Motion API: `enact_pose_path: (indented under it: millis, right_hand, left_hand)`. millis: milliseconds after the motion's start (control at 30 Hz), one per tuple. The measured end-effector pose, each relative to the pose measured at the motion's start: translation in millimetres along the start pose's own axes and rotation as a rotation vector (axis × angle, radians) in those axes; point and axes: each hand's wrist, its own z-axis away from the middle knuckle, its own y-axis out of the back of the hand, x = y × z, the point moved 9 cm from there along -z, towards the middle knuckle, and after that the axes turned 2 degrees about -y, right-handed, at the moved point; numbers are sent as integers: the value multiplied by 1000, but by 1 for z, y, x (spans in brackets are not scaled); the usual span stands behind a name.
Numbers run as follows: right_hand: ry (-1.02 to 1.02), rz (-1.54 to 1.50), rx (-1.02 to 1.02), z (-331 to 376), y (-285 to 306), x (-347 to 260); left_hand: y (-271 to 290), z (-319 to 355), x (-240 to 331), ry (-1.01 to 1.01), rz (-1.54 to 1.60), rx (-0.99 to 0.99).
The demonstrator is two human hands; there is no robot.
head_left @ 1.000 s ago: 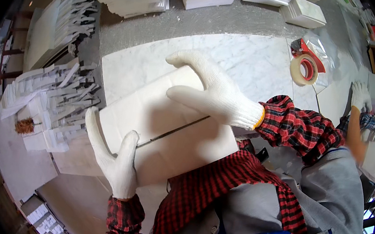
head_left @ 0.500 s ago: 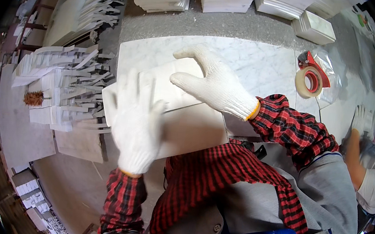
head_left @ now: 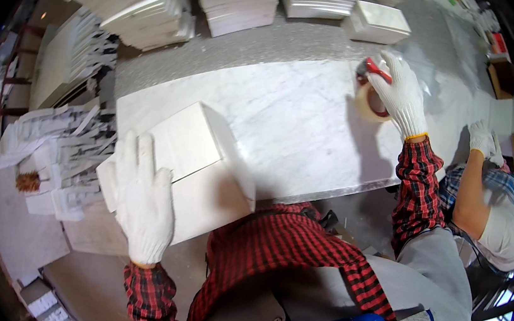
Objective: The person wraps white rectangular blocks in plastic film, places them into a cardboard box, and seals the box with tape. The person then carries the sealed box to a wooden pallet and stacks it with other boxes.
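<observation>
My left hand (head_left: 146, 202), in a white knit glove, lies flat with fingers stretched out on the left part of a white box (head_left: 191, 137). A thin seam runs across the top of this box between its two flaps. At the right, my gloved right hand (head_left: 402, 96) closes on the red handle of a tape dispenser (head_left: 374, 107), which carries a roll of pale tape. Part of the dispenser is hidden behind the fingers. Both box and dispenser rest on a white, grey-veined marble slab (head_left: 287, 116).
Stacks of white tiles (head_left: 240, 3) line the far side, with a smaller white block (head_left: 377, 23) beside them. Bundles with white strips (head_left: 71, 146) stand at the left. Another person's gloved hand (head_left: 481, 136) is at the right. Clear plastic (head_left: 432, 69) lies behind the dispenser.
My right hand has left the box and reached right to take the tape dispenser's handle. My left hand has come down onto the box. The view has shifted too.
</observation>
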Motion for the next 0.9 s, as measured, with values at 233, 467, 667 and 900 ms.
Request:
enact_pose_path:
  millis: [233,467,667,900]
  right_hand:
    - [-283,310,-183,15,-33,87]
    - [-201,273,-135,23,-24,61]
    - [-322,-475,-210,46,1,37]
    - [-133,-1037,-356,50,70,-142]
  left_hand:
    - [-1,-3,3,-56,-4,56]
    - [8,1,0,-63,56,84]
    - [7,14,-25,68,601,90]
    - [24,22,-35,-45,810,195]
